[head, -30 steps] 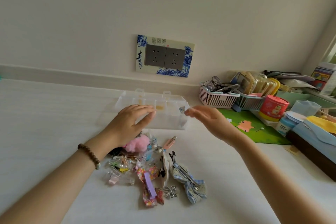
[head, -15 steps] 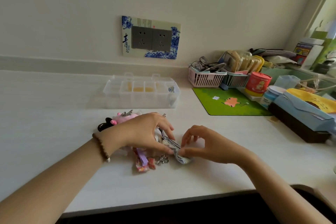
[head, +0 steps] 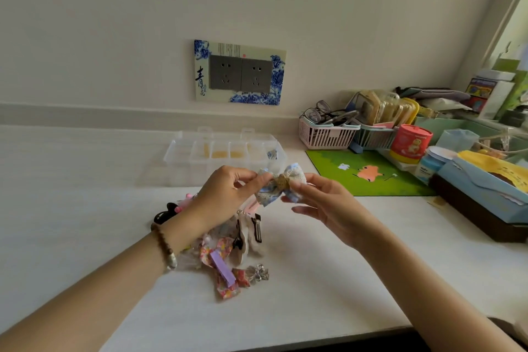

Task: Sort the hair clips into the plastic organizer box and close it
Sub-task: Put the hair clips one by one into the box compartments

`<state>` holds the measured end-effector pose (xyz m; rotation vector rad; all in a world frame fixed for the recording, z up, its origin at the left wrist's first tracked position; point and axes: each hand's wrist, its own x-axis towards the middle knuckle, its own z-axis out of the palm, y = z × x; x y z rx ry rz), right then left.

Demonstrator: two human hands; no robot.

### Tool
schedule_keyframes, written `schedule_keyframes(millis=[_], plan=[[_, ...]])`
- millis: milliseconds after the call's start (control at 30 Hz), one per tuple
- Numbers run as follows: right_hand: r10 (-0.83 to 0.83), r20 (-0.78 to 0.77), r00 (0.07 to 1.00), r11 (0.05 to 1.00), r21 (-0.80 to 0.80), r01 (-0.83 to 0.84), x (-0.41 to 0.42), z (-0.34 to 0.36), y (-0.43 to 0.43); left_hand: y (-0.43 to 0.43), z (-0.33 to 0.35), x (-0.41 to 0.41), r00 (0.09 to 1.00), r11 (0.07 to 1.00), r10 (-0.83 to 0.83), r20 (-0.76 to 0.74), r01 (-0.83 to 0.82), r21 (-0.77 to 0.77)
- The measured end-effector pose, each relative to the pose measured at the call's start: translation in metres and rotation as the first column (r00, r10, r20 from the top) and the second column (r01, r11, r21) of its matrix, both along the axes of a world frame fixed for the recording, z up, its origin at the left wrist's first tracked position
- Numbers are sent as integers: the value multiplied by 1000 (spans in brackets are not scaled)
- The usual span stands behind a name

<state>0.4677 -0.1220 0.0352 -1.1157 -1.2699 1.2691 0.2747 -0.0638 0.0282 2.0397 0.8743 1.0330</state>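
A blue-and-cream lace bow hair clip [head: 281,183] is held up above the table between both hands. My left hand [head: 225,194] pinches its left end and my right hand [head: 323,203] pinches its right end. Below them lies a pile of hair clips [head: 228,248]: a purple clip on floral fabric, black clips, a silver flower clip, pink pieces. The clear plastic organizer box [head: 223,157] stands open behind the hands near the wall, with small items in a few compartments.
A green mat [head: 368,174] lies to the right. Behind it stand a pink basket [head: 325,131] with glasses, a red tin [head: 410,143] and a blue box [head: 485,194]. The table's front edge runs along the bottom.
Both hands came back from the box to the pile, took hold of the bow clip and lifted it off the table toward the box.
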Motion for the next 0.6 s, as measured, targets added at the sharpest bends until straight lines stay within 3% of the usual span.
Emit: schedule_keyframes(millis=[100, 200, 233, 300, 367, 500, 600], plan=[[-16, -159, 987, 998, -61, 6, -5, 9, 20, 8, 6, 1, 999, 999, 3, 33, -1, -42], [-69, -253, 965, 997, -61, 55, -2, 26, 46, 24, 11, -6, 998, 999, 51, -35, -51, -8], [-111, -206, 972, 994, -34, 106, 1, 33, 57, 32, 10, -10, 992, 993, 104, -75, -100, 63], [-246, 29, 969, 967, 71, 243, 8, 45, 81, 47, 5, -20, 959, 955, 238, -154, -203, 215], [-366, 251, 896, 926, 198, 322, 13, 52, 105, 59, -3, -28, 916, 916, 337, -220, -264, 302], [-409, 496, 766, 906, 317, 279, 13, 51, 146, 68, -18, -36, 837, 888, 400, -374, -254, 383], [-345, 708, 616, 936, 307, 171, 13, 45, 168, 69, -20, -37, 828, 876, 425, -366, -274, 396]])
